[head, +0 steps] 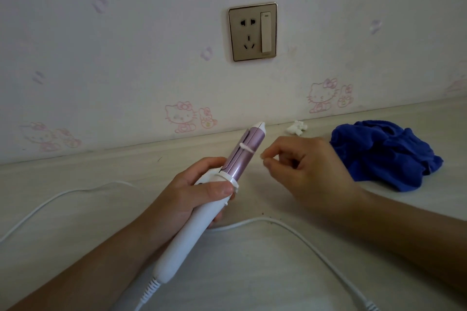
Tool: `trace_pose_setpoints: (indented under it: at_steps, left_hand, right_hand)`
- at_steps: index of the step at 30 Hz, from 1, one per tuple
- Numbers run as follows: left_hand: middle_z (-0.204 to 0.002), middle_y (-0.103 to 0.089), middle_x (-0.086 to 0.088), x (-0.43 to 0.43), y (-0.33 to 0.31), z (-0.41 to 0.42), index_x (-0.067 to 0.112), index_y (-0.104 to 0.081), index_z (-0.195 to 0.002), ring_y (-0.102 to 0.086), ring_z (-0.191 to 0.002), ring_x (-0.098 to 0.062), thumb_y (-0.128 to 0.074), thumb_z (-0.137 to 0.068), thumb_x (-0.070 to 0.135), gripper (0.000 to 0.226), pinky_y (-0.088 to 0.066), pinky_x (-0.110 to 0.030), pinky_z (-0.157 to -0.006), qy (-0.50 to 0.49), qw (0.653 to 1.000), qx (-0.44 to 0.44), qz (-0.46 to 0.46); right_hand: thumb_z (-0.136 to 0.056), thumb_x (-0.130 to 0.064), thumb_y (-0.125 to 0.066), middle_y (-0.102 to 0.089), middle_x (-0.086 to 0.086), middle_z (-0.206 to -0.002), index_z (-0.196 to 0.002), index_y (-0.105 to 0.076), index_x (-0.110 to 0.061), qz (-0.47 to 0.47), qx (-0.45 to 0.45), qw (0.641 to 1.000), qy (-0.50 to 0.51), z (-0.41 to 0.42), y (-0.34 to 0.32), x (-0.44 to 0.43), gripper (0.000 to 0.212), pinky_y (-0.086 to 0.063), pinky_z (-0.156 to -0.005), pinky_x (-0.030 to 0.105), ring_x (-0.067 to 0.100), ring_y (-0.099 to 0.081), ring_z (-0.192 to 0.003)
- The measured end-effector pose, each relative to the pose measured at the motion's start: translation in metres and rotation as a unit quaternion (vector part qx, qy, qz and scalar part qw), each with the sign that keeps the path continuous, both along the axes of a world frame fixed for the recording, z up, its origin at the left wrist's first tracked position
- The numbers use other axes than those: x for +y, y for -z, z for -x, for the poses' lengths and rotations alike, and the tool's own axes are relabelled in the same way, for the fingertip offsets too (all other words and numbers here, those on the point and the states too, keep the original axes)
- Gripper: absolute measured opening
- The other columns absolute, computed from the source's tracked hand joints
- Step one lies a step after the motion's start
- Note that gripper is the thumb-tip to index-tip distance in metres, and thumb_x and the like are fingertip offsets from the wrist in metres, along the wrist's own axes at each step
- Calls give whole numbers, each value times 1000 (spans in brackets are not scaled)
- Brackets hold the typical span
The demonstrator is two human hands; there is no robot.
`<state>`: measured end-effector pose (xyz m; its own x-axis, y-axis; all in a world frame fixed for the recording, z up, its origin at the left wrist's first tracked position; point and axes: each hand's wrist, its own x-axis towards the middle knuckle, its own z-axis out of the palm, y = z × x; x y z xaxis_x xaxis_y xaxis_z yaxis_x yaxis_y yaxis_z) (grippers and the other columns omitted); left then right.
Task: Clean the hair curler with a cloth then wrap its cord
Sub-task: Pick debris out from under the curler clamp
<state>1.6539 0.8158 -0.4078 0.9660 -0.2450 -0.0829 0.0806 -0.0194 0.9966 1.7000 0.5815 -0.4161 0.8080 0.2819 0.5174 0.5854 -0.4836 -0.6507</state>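
Cord – white, lying loose on the pale table in loops to either side of the arms. Left hand grips the white handle of the hair curler, held above the table with its pink barrel tilted up toward the wall; a thin white strand lies across the barrel. Right hand just beside the barrel, not touching it – fingers curled, thumb and forefinger pinching a white fleck, too small to identify. Blue cloth crumpled on the table right of that hand. White wad at the wall's foot. Wall socket above.
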Motion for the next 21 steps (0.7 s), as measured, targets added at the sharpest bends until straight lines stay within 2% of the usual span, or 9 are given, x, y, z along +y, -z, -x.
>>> trace_pose_setpoints:
  at_steps: [2,4,6,8,11,13,15,17,21]
  left_hand:
    - [-80,-70,-6,-1,1,0,32,-75,-111,-62,-60,-18,-81,-64,35,47,-51,-27,-51,-1,1000,-8,-16]
    - [-75,-68,-4,-1,3,0,26,-76,-105,-62,-60,-16,-80,-66,38,41,-51,-26,-51,7,999,-20,-44]
    - [-73,-65,-4,-1,4,0,16,-75,-96,-60,-60,-16,-79,-68,39,37,-49,-25,-52,16,998,-26,-56]
    - [-73,-65,-5,0,5,-1,13,-75,-93,-60,-60,-17,-79,-69,40,36,-49,-25,-51,19,998,-18,-57]
    - [-82,-71,-7,0,6,-1,17,-76,-101,-63,-60,-19,-78,-72,37,35,-53,-29,-51,31,999,-13,-37]
    - [-99,-78,-12,0,7,-2,24,-74,-113,-68,-60,-22,-77,-75,33,39,-56,-31,-52,35,999,-14,-17]
    - [-107,-78,-17,1,7,-4,32,-71,-120,-67,-57,-23,-77,-75,33,45,-55,-30,-49,38,999,-11,-11]
    - [-106,-78,-20,1,6,-5,35,-69,-122,-63,-52,-20,-79,-75,32,48,-51,-28,-46,42,999,-11,-8]
    - [-100,-77,-24,3,7,-6,36,-69,-121,-55,-47,-17,-80,-75,32,48,-47,-26,-45,49,999,-1,10]
  right_hand:
    - [-95,-20,-69,-56,-3,-56,-93,-76,-26,30,-10,998,-50,15,2,8,10,-48,-49,32,19,-54,-51]
    - [-96,-22,-67,-58,-4,-58,-95,-75,-29,58,-12,995,-84,23,5,13,11,-48,-48,28,18,-55,-51]
    - [-96,-19,-68,-56,-2,-57,-93,-76,-26,32,3,998,-46,11,4,8,11,-49,-49,35,19,-52,-50]
    - [-95,-15,-70,-55,2,-56,-91,-76,-20,-1,20,1000,12,-4,0,-2,9,-52,-56,47,21,-50,-51]
    - [-94,-15,-70,-56,1,-56,-91,-76,-20,-6,21,999,23,-7,-1,-4,9,-53,-59,48,22,-53,-52]
    - [-95,-18,-69,-54,-2,-55,-91,-75,-26,21,4,1000,-20,6,2,4,11,-51,-52,40,19,-53,-51]
    - [-95,-22,-67,-54,-5,-55,-91,-74,-28,57,-14,997,-58,17,4,11,10,-48,-47,32,16,-53,-51]
    - [-95,-23,-68,-54,-5,-55,-91,-74,-28,50,-11,997,-49,13,4,9,9,-46,-48,32,16,-52,-51]
    - [-93,-15,-72,-52,-7,-51,-90,-76,-20,-14,17,999,41,-14,-4,-7,7,-50,-54,42,10,-46,-46]
